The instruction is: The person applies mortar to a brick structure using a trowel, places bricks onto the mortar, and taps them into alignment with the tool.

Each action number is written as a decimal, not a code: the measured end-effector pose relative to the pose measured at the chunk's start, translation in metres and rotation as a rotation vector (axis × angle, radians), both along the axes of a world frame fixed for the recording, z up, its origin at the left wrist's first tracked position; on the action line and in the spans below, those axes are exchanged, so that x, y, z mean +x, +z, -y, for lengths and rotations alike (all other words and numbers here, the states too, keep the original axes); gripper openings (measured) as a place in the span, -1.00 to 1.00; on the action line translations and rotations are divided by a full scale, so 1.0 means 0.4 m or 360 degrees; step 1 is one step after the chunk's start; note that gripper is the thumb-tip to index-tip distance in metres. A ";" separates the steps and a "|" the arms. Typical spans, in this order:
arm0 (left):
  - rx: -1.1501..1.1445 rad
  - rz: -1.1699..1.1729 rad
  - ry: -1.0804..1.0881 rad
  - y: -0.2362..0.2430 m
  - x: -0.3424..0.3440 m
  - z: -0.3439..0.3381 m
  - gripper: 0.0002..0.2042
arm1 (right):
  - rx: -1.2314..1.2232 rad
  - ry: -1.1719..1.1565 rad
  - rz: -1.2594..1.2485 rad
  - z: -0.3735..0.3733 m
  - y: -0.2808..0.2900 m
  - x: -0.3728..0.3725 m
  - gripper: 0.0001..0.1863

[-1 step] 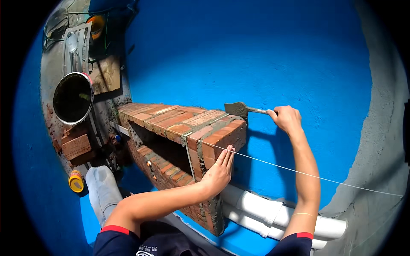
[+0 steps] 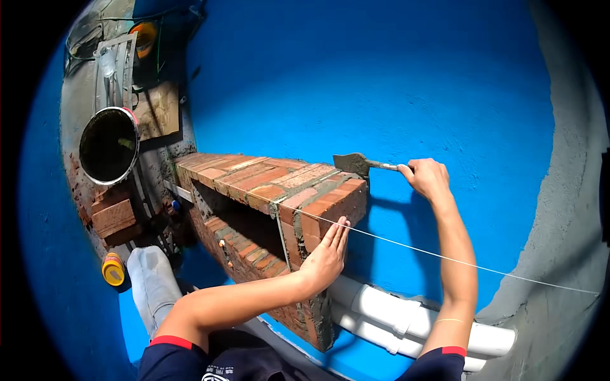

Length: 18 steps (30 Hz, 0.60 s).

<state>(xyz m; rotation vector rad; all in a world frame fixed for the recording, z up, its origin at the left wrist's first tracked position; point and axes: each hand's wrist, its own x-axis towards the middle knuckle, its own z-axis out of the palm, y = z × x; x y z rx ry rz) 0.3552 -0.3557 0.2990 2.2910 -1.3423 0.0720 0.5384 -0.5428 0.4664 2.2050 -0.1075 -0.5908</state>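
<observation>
A brick structure [image 2: 251,180] with mortar in its joints juts along the blue wall, and a dark opening shows in its side. My left hand [image 2: 323,259] lies with straight fingers against the end brick [image 2: 332,206] at its near right corner. In my right hand [image 2: 426,178] is the handle of a mortar-coated trowel [image 2: 353,164]. The trowel's blade is at the back edge of the top course, by the wet mortar joint [image 2: 333,183]. A taut white string [image 2: 438,255] runs from the structure past my left fingertips to the right.
White pipes [image 2: 387,311] run low beneath the brickwork's right end. At the left stand a dark bucket [image 2: 108,147], loose bricks [image 2: 114,220] and a yellow container [image 2: 113,271]. A board [image 2: 160,111] and a metal frame [image 2: 115,73] are farther back. The blue wall [image 2: 381,82] rises behind.
</observation>
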 end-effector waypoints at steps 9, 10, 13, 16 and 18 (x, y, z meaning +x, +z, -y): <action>-0.0013 -0.0031 -0.0038 0.002 0.011 -0.005 -0.48 | 0.0143 0.0276 -0.0223 -0.045 0.004 0.030 -0.55; -0.0031 -0.0044 -0.0040 0.000 0.010 -0.004 -0.48 | 0.0148 0.0279 -0.0229 -0.052 0.002 0.034 -0.55; -0.0043 0.0005 -0.0031 -0.006 0.008 -0.002 -0.47 | 0.0264 0.0214 -0.0301 -0.076 -0.010 0.041 -0.54; -0.0041 0.0009 -0.0016 -0.003 0.009 -0.004 -0.48 | 0.0408 0.0236 -0.0409 -0.111 -0.029 0.040 -0.53; -0.0016 -0.0030 -0.0053 0.002 0.014 -0.010 -0.48 | 0.0374 0.0194 -0.0439 -0.135 -0.035 0.050 -0.51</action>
